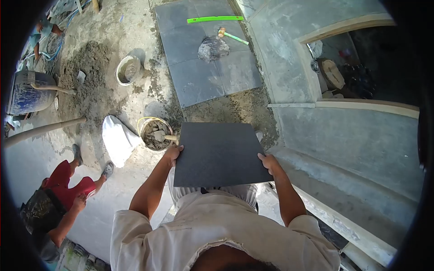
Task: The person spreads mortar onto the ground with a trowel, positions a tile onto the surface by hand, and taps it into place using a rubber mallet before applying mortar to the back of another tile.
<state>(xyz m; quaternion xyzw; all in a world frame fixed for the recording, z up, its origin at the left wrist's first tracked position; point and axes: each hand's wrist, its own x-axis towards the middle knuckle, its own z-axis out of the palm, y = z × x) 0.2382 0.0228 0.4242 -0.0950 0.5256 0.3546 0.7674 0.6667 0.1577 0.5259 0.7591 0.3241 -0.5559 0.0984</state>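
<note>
A large dark grey floor tile [221, 154] is held out in front of my body, over the edge of the mortar bed. My left hand [173, 153] grips its left edge, thumb on the upper face. On the opposite edge, my right hand [270, 163] is closed the same way; the fingers beneath are hidden. Ahead of the tile lies rough wet mortar [242, 107], bordering several laid dark tiles [190, 86]. Just left of my left hand stands a bucket of mortar [153, 143] with a trowel [160, 136] in it.
On the laid tiles rest a green level [214, 19], a mallet [233, 36] and a crumpled clear bag [213, 49]. Another bucket [129, 71], a white sack [118, 141] and a blue drum [31, 92] are at left. A co-worker in red shorts [68, 185] stands lower left. A wall [343, 140] runs along the right.
</note>
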